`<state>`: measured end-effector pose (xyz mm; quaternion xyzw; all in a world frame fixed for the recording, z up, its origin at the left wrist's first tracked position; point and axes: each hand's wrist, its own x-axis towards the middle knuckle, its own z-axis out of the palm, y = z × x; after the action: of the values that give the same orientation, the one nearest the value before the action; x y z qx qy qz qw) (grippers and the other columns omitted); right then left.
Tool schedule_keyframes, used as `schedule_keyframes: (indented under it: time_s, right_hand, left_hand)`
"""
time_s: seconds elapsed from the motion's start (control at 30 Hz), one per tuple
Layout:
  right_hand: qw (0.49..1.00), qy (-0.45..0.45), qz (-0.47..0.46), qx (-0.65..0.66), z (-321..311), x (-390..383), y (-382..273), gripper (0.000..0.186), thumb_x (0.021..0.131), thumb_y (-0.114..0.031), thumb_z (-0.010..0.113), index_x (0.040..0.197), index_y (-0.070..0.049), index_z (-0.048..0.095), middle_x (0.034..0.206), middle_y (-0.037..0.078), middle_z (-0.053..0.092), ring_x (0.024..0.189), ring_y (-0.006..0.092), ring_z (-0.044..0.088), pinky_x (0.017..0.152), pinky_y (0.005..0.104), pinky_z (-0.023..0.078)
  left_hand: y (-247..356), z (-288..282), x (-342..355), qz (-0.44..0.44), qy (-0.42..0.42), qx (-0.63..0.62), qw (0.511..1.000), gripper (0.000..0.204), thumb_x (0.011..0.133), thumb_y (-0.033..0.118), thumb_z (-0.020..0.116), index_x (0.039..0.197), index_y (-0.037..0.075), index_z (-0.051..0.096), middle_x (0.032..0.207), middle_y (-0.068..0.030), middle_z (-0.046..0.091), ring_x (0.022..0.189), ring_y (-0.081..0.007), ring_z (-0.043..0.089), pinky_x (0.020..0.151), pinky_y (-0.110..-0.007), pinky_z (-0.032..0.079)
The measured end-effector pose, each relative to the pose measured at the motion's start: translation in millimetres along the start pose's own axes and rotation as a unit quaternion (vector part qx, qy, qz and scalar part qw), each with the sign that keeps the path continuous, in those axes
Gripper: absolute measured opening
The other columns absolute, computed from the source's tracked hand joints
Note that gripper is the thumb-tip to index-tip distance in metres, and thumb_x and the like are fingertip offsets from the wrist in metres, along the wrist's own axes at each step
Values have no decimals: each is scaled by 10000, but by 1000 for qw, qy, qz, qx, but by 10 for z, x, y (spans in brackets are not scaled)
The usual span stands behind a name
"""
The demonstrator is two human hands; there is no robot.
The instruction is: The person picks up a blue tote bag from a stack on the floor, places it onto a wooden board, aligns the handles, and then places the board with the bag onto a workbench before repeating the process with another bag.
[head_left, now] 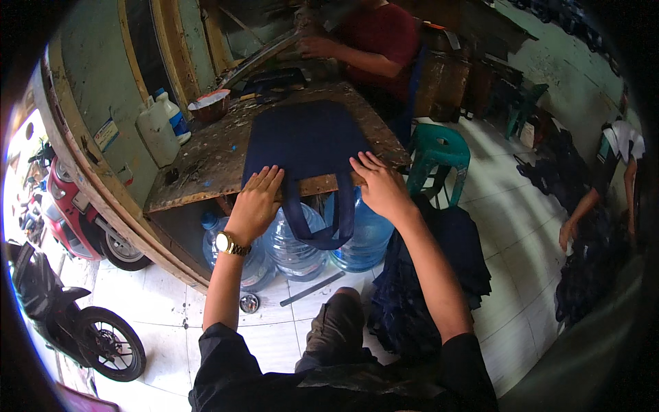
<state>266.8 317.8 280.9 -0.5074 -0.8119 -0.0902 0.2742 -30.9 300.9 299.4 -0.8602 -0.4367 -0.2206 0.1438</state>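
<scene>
A dark navy cloth tote bag (302,141) lies flat on the worn wooden table (206,172). Its looped handle (299,223) hangs down over the near edge, in front of the water jugs. My left hand (257,196) rests flat on the bag's near left corner, fingers stretched out and close together; a gold watch sits on that wrist. On the near right corner lies my right hand (379,180), palm down with the fingers extended. Neither hand grasps anything.
Large blue water jugs (295,240) stand under the table edge. Piled dark cloth (439,254) lies by my right arm, near a green stool (441,147). Bottles (171,117) and a bowl (209,106) stand at the table's left. Another person (377,41) works across it; someone else's arm (583,216) reaches toward cloth at far right.
</scene>
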Motion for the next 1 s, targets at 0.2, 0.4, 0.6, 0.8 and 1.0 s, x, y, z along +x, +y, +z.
schedule_keyframes:
  time_s: [0.2,0.4,0.6,0.8,1.0]
  right_hand:
    - [998,49,-22,-14,44,-84,-68,488,848,-104,526,1329,-33,479,1384,173,458,1312,320,394,1102,420,305]
    - [997,61,-25,26,39,-91,-75,502,835,-111,522,1327,-18,478,1383,190,452,1315,342,382,1105,425,301]
    - [996,67,11,53,-225,-340,-95,503,789,-72,547,1287,-7,518,1343,202,486,1295,343,404,1082,423,332]
    - [961,124,8,247,-407,-313,-402,398,801,-51,572,1193,18,578,1219,189,585,1142,328,551,977,387,434]
    - [801,84,79,587,-425,80,-343,278,902,-150,521,1123,-9,614,1042,130,663,927,218,650,818,324,513]
  left_hand:
    - [-65,50,-1,-7,-3,1,1000,588,796,108,556,1356,-10,417,1400,-192,430,1318,-331,383,1111,-432,294]
    - [-54,-14,-19,-4,15,-12,1000,608,766,79,590,1346,-7,431,1386,-204,439,1314,-335,384,1115,-433,285]
    - [613,-547,-233,-30,141,-84,986,552,686,0,601,1234,-11,536,1269,-221,533,1231,-364,468,1058,-429,347]
    - [1131,-137,-1129,-55,-104,-626,771,345,722,-20,582,1064,-28,627,983,-136,685,929,-235,650,868,-344,488]
    - [1739,951,-1582,-37,-311,-656,687,281,862,52,598,1136,-11,586,997,-104,683,924,-183,653,804,-298,518]
